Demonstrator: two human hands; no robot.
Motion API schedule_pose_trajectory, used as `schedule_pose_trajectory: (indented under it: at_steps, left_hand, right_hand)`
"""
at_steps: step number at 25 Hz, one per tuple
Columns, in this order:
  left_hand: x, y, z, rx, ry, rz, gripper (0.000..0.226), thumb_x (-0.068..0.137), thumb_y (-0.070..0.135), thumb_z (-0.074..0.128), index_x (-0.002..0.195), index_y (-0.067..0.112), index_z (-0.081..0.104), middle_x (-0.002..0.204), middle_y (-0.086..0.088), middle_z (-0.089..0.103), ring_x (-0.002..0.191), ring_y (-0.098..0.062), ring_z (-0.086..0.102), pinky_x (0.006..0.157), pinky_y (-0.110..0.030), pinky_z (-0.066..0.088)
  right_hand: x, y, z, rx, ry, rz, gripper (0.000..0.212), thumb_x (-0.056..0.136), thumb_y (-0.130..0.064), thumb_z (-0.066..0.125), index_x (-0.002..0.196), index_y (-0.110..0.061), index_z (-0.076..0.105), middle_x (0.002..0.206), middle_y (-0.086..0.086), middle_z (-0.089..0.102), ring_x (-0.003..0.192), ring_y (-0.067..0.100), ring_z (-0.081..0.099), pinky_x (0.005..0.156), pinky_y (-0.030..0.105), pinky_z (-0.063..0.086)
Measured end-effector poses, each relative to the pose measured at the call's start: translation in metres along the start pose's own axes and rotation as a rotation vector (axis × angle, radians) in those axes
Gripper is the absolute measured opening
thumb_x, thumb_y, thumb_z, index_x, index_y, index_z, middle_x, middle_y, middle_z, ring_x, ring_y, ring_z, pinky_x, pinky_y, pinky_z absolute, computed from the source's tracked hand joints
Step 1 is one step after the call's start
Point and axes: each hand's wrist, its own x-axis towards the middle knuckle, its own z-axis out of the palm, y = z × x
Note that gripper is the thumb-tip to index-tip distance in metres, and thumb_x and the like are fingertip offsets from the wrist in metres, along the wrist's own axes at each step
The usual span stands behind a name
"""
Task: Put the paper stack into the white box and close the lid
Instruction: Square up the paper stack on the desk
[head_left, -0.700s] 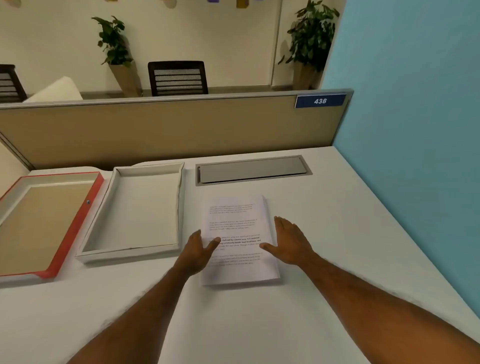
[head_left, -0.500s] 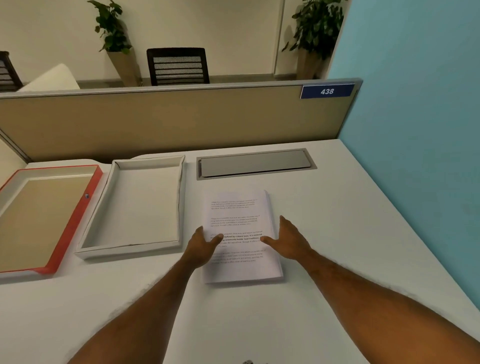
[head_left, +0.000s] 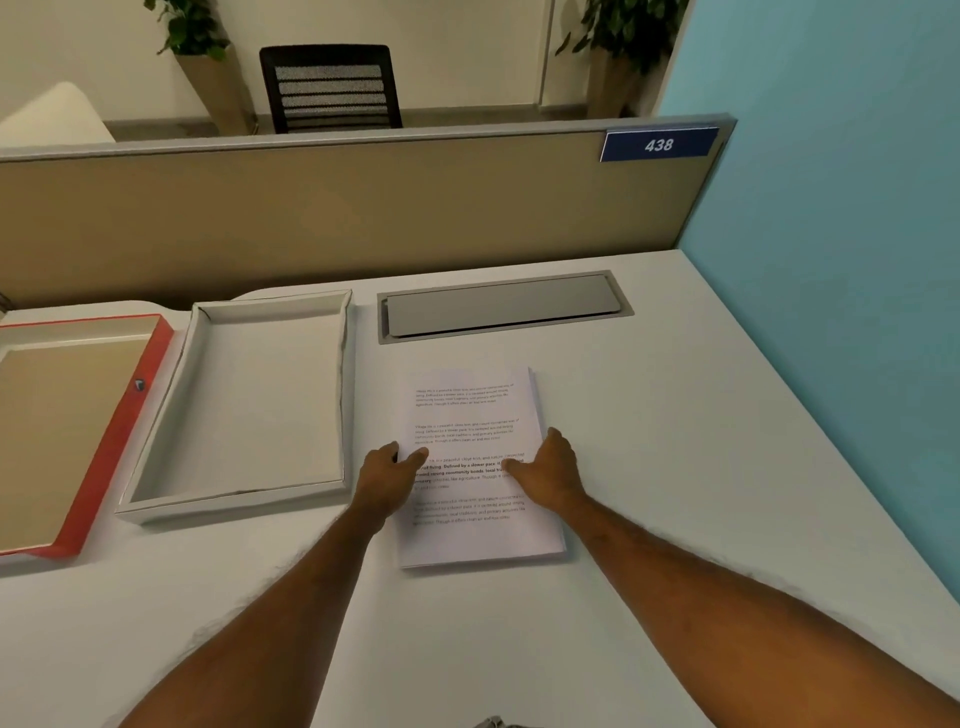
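Observation:
A paper stack (head_left: 467, 410) with printed text lies flat on the white desk, to the right of the white box. The white box (head_left: 234, 501) is a shallow open tray with nothing inside. Left of it lies a red-edged lid (head_left: 119, 431), inner side up. My left hand (head_left: 387, 475) clasps the stack's left edge, thumb on the top sheet and fingers curled at the side. At the right edge, my right hand (head_left: 550, 473) holds the stack the same way, thumb on the page.
A grey cable flap (head_left: 498, 306) is set into the desk behind the stack. A tan partition (head_left: 337, 208) closes the back and a blue wall (head_left: 831, 260) the right. The desk (head_left: 675, 441) is bare right of the stack.
Both hands have closed in on the stack's side edges, and the thumbs now press on the top sheet. The stack lies where it was. My view has tilted down.

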Motion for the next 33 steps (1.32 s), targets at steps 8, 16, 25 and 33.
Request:
schedule_pose_trajectory:
  at_steps: [8, 16, 25, 33]
  left_hand:
    - [0.004, -0.006, 0.007, 0.101, 0.042, 0.034, 0.047, 0.079, 0.017, 0.077, 0.122, 0.005, 0.061, 0.119, -0.009, 0.069, 0.102, -0.031, 0.068, 0.092, -0.046, 0.055]
    - [0.013, -0.005, 0.009, 0.146, 0.061, -0.031, 0.05, 0.075, 0.017, 0.08, 0.119, 0.005, 0.06, 0.118, -0.012, 0.068, 0.1, -0.032, 0.068, 0.088, -0.046, 0.057]
    - [0.015, -0.007, 0.011, 0.186, 0.076, -0.04, 0.054, 0.076, 0.022, 0.079, 0.122, 0.008, 0.056, 0.121, -0.012, 0.063, 0.104, -0.032, 0.066, 0.089, -0.047, 0.056]
    - [0.018, -0.006, 0.003, 0.219, -0.01, -0.005, 0.074, 0.069, 0.048, 0.081, 0.123, 0.008, 0.05, 0.134, -0.013, 0.046, 0.125, -0.033, 0.047, 0.105, -0.052, 0.043]
  right_hand:
    - [0.029, -0.01, -0.009, 0.119, -0.058, 0.252, 0.066, 0.073, -0.04, 0.08, 0.119, 0.002, 0.061, 0.122, 0.019, 0.067, 0.109, 0.035, 0.066, 0.094, 0.044, 0.055]
    - [0.037, -0.03, -0.005, 0.065, -0.114, 0.302, 0.067, 0.073, -0.042, 0.078, 0.125, -0.005, 0.056, 0.125, 0.013, 0.063, 0.112, 0.031, 0.061, 0.095, 0.039, 0.054]
    - [0.039, -0.02, -0.002, 0.498, -0.023, 0.325, 0.039, 0.082, -0.007, 0.072, 0.117, 0.007, 0.062, 0.119, 0.023, 0.067, 0.104, 0.037, 0.067, 0.091, 0.046, 0.056]
    - [-0.002, -0.019, -0.004, 0.516, 0.107, -0.097, 0.036, 0.087, -0.012, 0.069, 0.119, -0.005, 0.056, 0.119, 0.015, 0.067, 0.1, 0.028, 0.067, 0.081, 0.036, 0.058]
